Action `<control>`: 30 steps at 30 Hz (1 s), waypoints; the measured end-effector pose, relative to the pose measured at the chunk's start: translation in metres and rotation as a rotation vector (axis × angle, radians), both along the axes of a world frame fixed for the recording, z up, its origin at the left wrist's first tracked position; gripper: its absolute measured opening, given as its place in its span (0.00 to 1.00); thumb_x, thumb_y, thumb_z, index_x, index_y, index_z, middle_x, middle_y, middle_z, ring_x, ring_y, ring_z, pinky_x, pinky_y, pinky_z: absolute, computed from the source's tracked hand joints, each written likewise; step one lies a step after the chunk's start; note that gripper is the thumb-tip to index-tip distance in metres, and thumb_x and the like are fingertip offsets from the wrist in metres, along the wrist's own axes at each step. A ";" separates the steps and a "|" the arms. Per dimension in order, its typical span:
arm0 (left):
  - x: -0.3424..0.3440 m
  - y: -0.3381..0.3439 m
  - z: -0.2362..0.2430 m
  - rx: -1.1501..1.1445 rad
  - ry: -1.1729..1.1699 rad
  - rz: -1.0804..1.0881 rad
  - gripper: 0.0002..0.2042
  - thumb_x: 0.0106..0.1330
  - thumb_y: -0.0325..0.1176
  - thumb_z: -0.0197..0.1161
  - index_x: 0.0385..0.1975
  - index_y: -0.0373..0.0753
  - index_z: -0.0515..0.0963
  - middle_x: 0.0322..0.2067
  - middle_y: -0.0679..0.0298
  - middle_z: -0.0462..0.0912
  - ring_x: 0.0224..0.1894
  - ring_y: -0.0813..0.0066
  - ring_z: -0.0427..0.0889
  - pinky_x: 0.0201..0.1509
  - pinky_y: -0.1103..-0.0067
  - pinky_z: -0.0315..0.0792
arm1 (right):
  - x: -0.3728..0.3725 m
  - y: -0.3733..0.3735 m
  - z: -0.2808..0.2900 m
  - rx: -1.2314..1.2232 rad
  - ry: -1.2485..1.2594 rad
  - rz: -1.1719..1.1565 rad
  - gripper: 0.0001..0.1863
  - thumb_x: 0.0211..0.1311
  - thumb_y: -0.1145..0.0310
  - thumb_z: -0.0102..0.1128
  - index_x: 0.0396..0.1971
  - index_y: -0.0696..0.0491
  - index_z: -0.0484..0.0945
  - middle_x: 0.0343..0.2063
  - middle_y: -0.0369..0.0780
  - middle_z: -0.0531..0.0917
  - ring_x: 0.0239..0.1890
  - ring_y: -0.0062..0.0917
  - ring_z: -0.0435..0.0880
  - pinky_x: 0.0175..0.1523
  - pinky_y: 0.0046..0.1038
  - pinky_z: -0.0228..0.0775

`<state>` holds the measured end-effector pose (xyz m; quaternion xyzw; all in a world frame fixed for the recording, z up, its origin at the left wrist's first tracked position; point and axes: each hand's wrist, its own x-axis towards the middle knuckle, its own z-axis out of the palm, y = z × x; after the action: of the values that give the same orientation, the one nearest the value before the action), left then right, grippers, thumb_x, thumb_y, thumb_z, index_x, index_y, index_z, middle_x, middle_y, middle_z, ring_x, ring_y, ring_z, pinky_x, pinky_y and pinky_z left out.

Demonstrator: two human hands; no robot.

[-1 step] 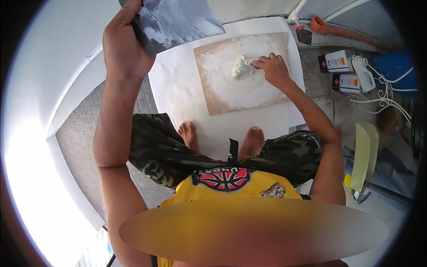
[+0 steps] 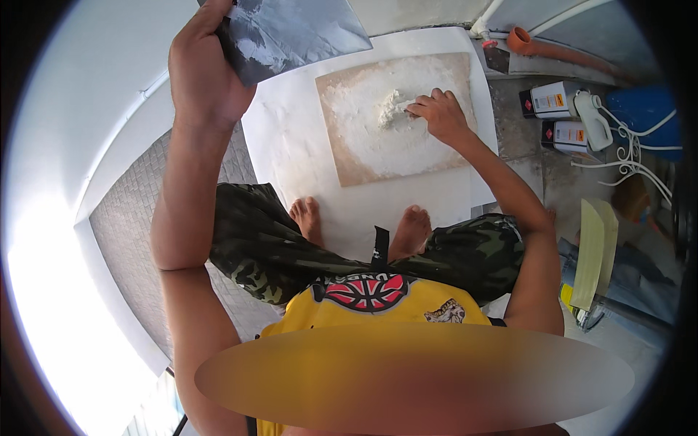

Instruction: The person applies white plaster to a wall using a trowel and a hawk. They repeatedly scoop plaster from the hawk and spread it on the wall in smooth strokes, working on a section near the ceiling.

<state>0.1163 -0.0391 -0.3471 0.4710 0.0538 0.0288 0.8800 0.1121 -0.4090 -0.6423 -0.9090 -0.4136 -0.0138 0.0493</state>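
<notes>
My left hand (image 2: 207,76) is raised at the upper left, its fingers closed on the edge of a dark grey flat plate (image 2: 298,36) smeared with white. The plate's far part runs out of the picture. Below and to the right lies a tan board (image 2: 356,171) coated with white powder. A heap of white crumbly paste (image 2: 391,109) sits on it. My right hand (image 2: 445,116) is at the heap's right side, fingers pinched round a small whitish tool (image 2: 405,107) whose tip meets the paste. The tool's exact kind is too small to tell.
White sheeting (image 2: 283,145) lies under the board, with my bare feet (image 2: 412,231) on it. On the right stand two metal cans (image 2: 556,100), a white jug (image 2: 595,120), a blue container (image 2: 643,109) and curled white metalwork (image 2: 632,156). An orange pipe (image 2: 542,47) runs along the wall.
My right hand has shifted slightly left, toward the paste heap. The plate in my left hand has moved a little to the right.
</notes>
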 end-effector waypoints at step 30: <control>0.008 0.011 -0.019 -0.151 0.052 0.046 0.15 0.81 0.41 0.49 0.48 0.37 0.79 0.42 0.61 0.87 0.42 0.69 0.88 0.53 0.69 0.83 | -0.008 0.029 0.017 -0.083 0.131 -0.175 0.19 0.60 0.79 0.55 0.46 0.45 0.87 0.41 0.34 0.87 0.45 0.35 0.78 0.53 0.38 0.68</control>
<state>0.1248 -0.0278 -0.3659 0.4027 0.0896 0.0324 0.9104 0.1042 -0.3799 -0.6257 -0.9419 -0.3285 0.0586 0.0371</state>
